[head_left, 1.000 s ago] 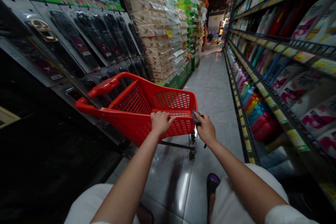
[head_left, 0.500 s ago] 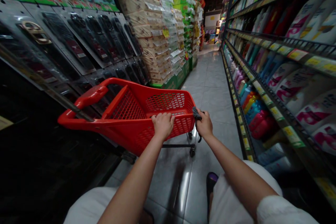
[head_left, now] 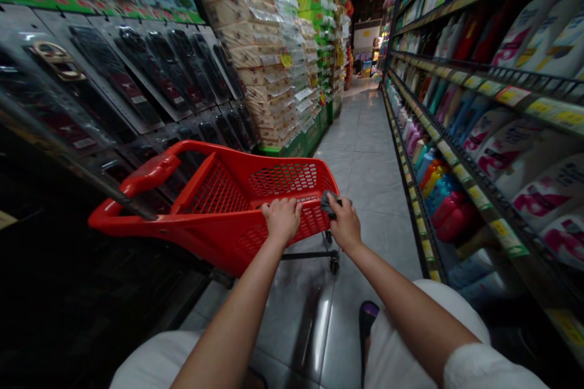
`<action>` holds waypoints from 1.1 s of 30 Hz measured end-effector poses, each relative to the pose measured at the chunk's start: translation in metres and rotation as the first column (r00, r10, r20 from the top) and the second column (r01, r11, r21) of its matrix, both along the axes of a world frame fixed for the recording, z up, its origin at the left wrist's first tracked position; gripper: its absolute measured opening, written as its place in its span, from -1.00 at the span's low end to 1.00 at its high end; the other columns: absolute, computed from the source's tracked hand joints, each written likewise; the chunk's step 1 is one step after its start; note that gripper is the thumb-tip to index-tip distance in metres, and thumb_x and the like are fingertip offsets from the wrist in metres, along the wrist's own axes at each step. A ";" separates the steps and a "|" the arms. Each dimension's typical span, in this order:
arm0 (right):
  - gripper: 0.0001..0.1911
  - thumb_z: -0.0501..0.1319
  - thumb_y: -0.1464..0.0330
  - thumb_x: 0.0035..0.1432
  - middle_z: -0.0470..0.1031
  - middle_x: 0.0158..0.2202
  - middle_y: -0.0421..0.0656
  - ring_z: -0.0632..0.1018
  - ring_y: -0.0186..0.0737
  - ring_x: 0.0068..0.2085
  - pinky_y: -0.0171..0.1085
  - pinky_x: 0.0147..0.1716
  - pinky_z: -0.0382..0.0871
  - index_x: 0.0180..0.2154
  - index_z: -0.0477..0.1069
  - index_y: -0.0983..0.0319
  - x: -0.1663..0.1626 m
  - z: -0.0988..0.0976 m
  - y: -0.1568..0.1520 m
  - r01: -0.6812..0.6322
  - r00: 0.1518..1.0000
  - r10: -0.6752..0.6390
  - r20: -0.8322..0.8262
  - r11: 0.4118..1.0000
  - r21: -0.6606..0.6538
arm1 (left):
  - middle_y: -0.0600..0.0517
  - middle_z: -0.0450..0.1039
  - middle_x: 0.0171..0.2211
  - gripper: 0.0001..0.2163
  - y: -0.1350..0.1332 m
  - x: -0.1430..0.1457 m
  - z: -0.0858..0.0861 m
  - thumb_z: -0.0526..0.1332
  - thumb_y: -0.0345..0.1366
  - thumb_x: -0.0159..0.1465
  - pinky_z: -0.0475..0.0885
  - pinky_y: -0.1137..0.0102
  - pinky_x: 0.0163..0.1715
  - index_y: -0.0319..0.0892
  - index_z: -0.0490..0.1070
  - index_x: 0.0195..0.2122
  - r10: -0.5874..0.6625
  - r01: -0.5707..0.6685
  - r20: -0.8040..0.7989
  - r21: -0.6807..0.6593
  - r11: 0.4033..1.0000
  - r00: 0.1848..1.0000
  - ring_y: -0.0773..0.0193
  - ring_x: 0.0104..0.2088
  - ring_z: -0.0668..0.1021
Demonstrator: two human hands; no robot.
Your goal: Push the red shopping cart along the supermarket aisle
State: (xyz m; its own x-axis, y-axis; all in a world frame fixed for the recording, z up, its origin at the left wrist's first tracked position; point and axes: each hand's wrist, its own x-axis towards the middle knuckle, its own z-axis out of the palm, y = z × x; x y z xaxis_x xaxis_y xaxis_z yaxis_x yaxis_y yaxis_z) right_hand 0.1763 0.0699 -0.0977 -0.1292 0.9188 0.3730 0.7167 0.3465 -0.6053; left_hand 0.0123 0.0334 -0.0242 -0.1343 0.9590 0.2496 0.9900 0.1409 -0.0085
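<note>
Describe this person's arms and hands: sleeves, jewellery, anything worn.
Both forearms are bare down to the left hand and right hand. A white sleeve covers the right upper arm; the left sleeve is out of view. No watch, ring or glove shows.

I have 2 bare arms stretched out ahead of me. My left arm (head_left: 237, 316) rises from the bottom edge toward the middle, nearly straight at the elbow, with the wrist in line with the forearm. My left hand (head_left: 281, 220) is palm down and knuckles up, its fingers curled over in a closed grip. My right arm (head_left: 401, 307) comes in from the lower right and angles inward, with a white sleeve (head_left: 483, 371) at its upper end. My right hand (head_left: 345, 226) sits near the left without touching it, its back toward me and its fingers clenched tight.
</note>
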 end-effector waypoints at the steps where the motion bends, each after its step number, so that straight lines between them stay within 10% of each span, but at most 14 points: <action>1: -0.18 0.08 0.62 -0.03 0.35 0.07 -0.08 0.43 -0.12 -0.06 -0.19 -0.03 0.38 0.26 0.22 0.00 -0.002 -0.002 -0.003 -0.072 0.997 0.072 -0.001 0.997 0.016 | -0.10 0.56 -0.17 -0.63 0.000 0.000 0.001 -0.08 -0.08 0.39 0.14 0.11 -0.11 -0.11 0.48 -0.21 0.001 -0.001 -0.006 -0.002 1.000 1.000 0.03 -0.11 0.48; 4: -0.19 0.07 0.62 -0.06 0.39 0.02 -0.14 0.44 -0.17 -0.02 -0.21 0.01 0.37 0.22 0.27 -0.02 -0.001 -0.011 0.000 -0.151 0.971 0.154 -0.182 0.988 0.033 | -0.12 0.55 -0.17 -0.61 -0.001 -0.002 0.004 -0.09 -0.07 0.39 0.16 0.11 -0.11 -0.11 0.48 -0.18 -0.003 0.002 -0.031 -0.026 1.000 1.000 0.02 -0.11 0.49; 9: -0.39 0.09 0.49 -0.02 0.44 0.04 -0.05 0.45 -0.17 0.06 -0.15 0.13 0.30 0.13 0.38 0.25 0.027 -0.024 0.044 0.118 0.686 -0.206 -0.698 0.978 -0.173 | -0.17 0.51 -0.16 -0.59 0.000 -0.009 0.012 -0.09 -0.06 0.39 0.24 0.14 -0.14 -0.14 0.49 -0.15 -0.062 0.048 -0.125 -0.109 0.993 0.990 -0.01 -0.11 0.50; 19: -0.48 0.23 0.36 -0.07 0.60 -0.10 -0.15 0.59 -0.22 -0.18 -0.21 -0.15 0.50 0.02 0.43 0.19 0.015 -0.025 0.083 -0.292 0.402 -0.179 -0.898 0.904 -0.311 | -0.05 0.56 -0.22 -0.67 0.011 -0.014 0.008 -0.11 -0.14 0.41 0.28 0.32 -0.32 -0.07 0.43 -0.13 -0.233 0.201 -0.140 -0.209 0.957 0.963 0.12 -0.22 0.56; 33: -0.55 0.17 0.39 0.00 0.52 -0.10 -0.05 0.51 -0.16 -0.03 -0.17 0.06 0.35 -0.03 0.52 0.27 -0.010 -0.052 0.018 0.055 0.682 -0.176 -0.710 0.980 -0.190 | -0.02 0.58 -0.23 -0.64 0.014 -0.014 0.003 -0.13 -0.11 0.41 0.25 0.35 -0.34 -0.07 0.44 -0.20 -0.224 0.203 -0.134 -0.156 0.967 0.965 0.16 -0.23 0.57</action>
State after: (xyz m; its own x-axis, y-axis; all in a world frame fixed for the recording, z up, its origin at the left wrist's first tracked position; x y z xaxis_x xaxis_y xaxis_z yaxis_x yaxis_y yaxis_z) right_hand 0.1664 0.0880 -0.1492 0.2340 0.9573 0.1699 0.0668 0.1585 -0.9851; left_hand -0.0016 0.0475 -0.0208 0.1059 0.9880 0.1128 0.9828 -0.0868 -0.1631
